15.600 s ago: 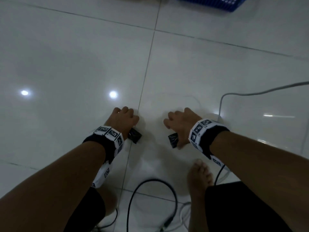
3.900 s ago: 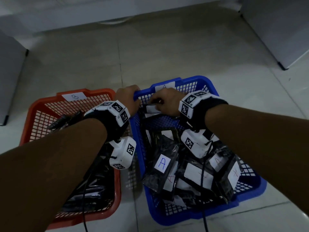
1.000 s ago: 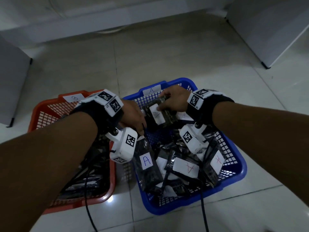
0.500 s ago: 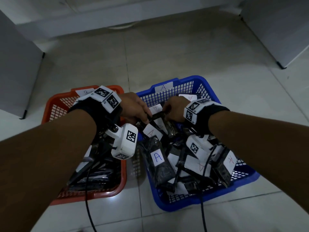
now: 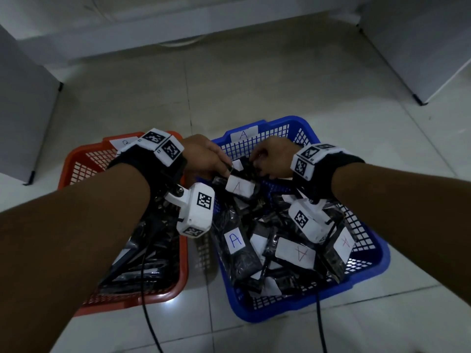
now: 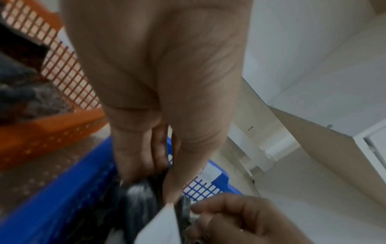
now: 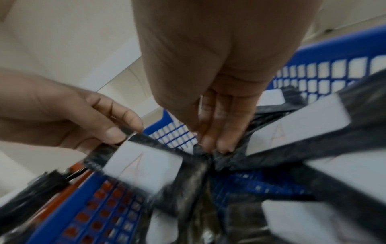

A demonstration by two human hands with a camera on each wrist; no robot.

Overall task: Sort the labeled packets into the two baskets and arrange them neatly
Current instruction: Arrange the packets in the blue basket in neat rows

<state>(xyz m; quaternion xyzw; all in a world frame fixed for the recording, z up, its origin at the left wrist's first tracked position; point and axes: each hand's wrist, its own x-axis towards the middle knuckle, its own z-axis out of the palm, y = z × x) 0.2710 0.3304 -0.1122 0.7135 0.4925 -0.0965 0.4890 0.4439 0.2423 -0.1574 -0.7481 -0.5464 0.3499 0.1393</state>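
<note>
- Presently, both hands are over the far end of the blue basket (image 5: 377,266), which stands on the tiled floor (image 5: 254,85) just to the right of the red basket (image 5: 76,159).
- Left hand (image 5: 204,156): thumb and fingers closed in a pinch on the upper edge of a black packet (image 5: 242,186). That packet carries a white label with a red "A" and is held just above the heap in the blue basket.
- Right hand (image 5: 270,159): fingers bent downward, tips bunched onto crumpled black plastic (image 7: 211,158) beside the held packet. The right wrist view shows the fingertips (image 7: 217,145) gripping the plastic; whether it belongs to the same packet cannot be told, as the view is blurred.
- Blue basket: a white tag (image 5: 243,135) marked "A" is on its far wall. Inside lies a loose heap of black packets with white labels, overlapping at mixed angles. One packet (image 5: 235,240) near the left wall shows a blue "A"; two others (image 5: 295,252) (image 5: 344,244) towards the near right show a red "A".
- Red basket: a white tag (image 5: 125,142) is on its far wall, letter partly hidden by the left wrist band. Dark packets (image 5: 142,271) lie inside, labels not visible.
- Cables (image 5: 150,322) trail from both wrist cameras towards the near floor.
</note>
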